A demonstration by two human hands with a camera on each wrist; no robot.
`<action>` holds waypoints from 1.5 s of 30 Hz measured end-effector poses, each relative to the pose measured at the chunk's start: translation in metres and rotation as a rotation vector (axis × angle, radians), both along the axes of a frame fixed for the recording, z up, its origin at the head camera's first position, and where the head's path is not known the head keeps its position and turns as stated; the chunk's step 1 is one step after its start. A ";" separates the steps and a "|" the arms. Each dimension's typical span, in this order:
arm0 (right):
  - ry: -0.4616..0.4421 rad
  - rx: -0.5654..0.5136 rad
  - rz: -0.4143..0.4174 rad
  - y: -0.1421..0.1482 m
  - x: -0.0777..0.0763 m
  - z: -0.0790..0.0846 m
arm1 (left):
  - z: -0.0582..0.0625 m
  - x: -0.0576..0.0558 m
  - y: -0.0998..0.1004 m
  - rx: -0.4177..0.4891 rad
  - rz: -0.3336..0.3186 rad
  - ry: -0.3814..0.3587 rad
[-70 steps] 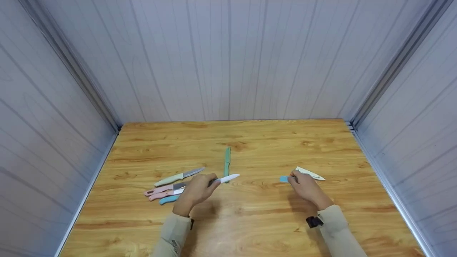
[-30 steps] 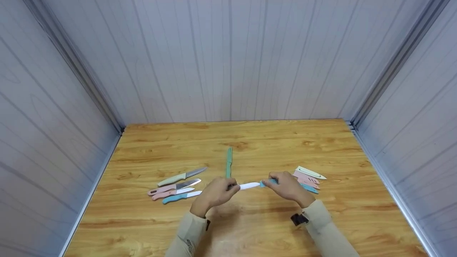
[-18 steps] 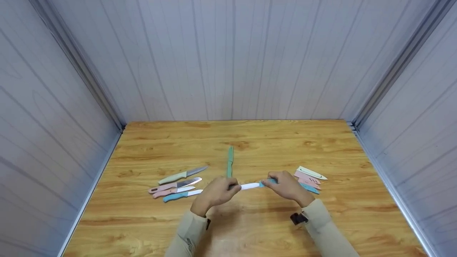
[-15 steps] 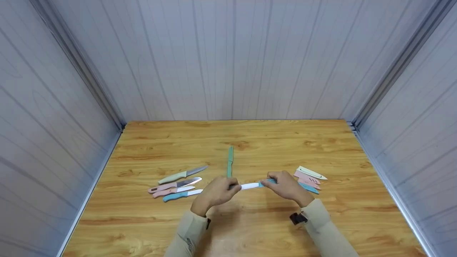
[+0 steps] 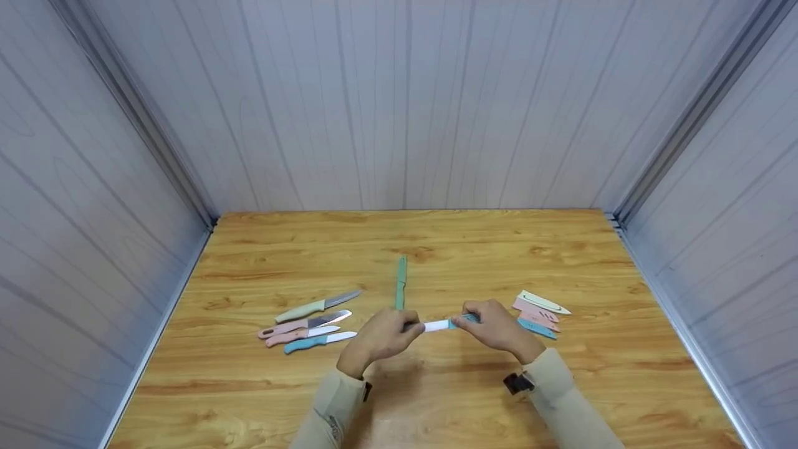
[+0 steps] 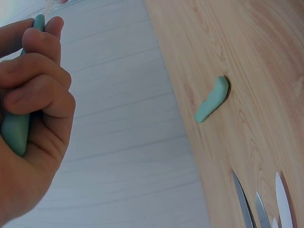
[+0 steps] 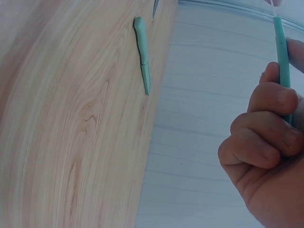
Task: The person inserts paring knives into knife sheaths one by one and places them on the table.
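Observation:
My left hand [image 5: 381,337] grips a paring knife by its blue-green handle [image 6: 16,133], with the fingers curled round it. The knife's white blade [image 5: 436,326] points right, toward my other hand. In my right hand [image 5: 499,328] a slim blue-green blade cover [image 7: 281,52] is held between thumb and curled fingers. The blade's tip end is inside the cover's mouth, and a short length of white still shows between the hands. Beyond my left hand, an all-green knife [image 5: 401,284] lies on the wooden table [image 5: 474,249], no bare blade showing.
Bare knives lie side by side at left: one cream-handled [image 5: 302,312], two pink-handled and one blue-handled [image 5: 305,345]. At right, overlapping covers include a cream one [image 5: 544,302] and a blue one [image 5: 537,328]. Pale panel walls [image 5: 399,112] enclose the table.
My right hand brought the cover leftward from the pile while my left hand carried the knife right. The blade tip went into the cover, and less white blade shows now.

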State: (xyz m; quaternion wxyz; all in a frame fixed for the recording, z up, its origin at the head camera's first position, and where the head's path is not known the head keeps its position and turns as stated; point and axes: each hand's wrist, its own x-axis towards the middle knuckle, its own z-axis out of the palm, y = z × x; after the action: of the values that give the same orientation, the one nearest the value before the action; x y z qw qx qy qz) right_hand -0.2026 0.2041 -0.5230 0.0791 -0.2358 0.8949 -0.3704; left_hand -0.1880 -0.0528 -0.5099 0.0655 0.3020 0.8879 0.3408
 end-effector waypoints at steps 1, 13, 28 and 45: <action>-0.001 0.001 0.002 0.000 0.000 0.000 | 0.000 0.000 0.000 0.000 0.000 -0.001; 0.022 -0.001 0.029 -0.005 0.001 -0.002 | -0.002 0.000 0.005 0.035 -0.022 0.014; -0.011 -0.017 0.028 -0.011 0.003 0.002 | -0.002 0.000 0.011 0.009 -0.007 -0.023; 0.028 -0.003 0.060 -0.019 0.005 0.002 | -0.002 0.001 0.016 0.046 -0.041 0.007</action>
State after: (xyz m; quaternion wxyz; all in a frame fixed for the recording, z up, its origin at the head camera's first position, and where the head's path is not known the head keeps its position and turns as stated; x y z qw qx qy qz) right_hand -0.1975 0.1853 -0.5211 0.0773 -0.2678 0.8879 -0.3660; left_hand -0.1874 -0.0371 -0.5122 0.0624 0.3226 0.8738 0.3586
